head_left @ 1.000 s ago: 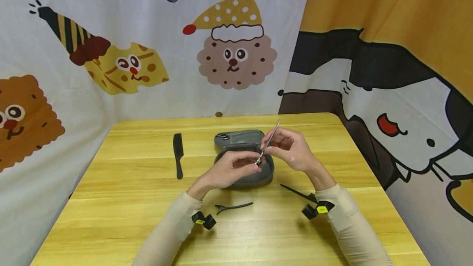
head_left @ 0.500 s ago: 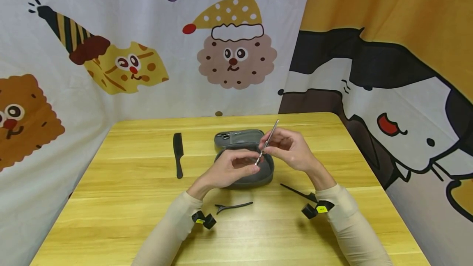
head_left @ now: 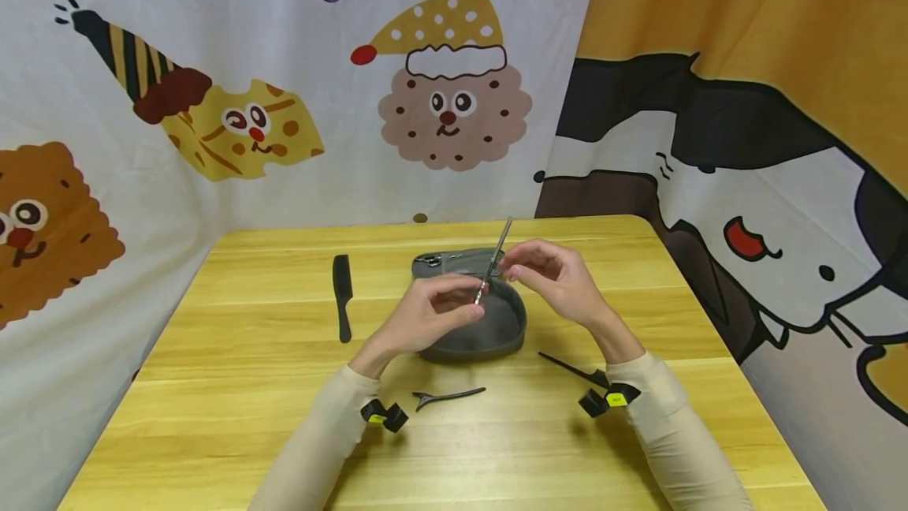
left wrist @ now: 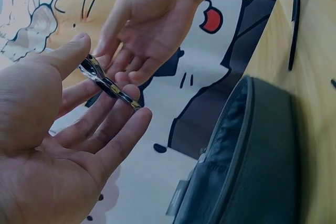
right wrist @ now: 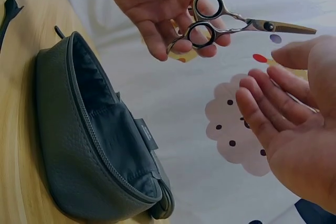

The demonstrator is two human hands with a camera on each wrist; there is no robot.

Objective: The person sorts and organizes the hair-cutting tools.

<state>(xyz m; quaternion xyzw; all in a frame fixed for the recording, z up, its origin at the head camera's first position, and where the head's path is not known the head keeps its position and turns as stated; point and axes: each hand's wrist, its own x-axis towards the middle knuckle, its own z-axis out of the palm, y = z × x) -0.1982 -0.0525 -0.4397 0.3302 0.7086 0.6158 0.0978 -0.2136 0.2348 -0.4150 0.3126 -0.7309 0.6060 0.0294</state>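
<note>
Silver thinning scissors (head_left: 500, 247) stand upright above the case, blades pointing up and away. My left hand (head_left: 420, 315) pinches them by the finger rings, between thumb and fingers. In the right wrist view the scissors (right wrist: 287, 28) look closed, with fine teeth along the blade and dark-lined rings. My right hand (head_left: 558, 282) is just right of them, fingers loosely bent, holding nothing. Beneath both hands lies the grey zip case (head_left: 489, 349), unzipped, its lid folded back. Another pair of scissors (head_left: 429, 261) sits in the lid's pocket.
A black comb (head_left: 342, 290) lies on the wooden table left of the case. In front of the case is a black hair clip (head_left: 448, 397). A second black clip (head_left: 567, 367) lies by the right wrist, partly covered by it. Printed curtains (head_left: 284, 14) hang behind the table.
Earlier both hands were on the scissors. The right hand has let go, and the left hand has carried the scissors a little left and up, away from it.
</note>
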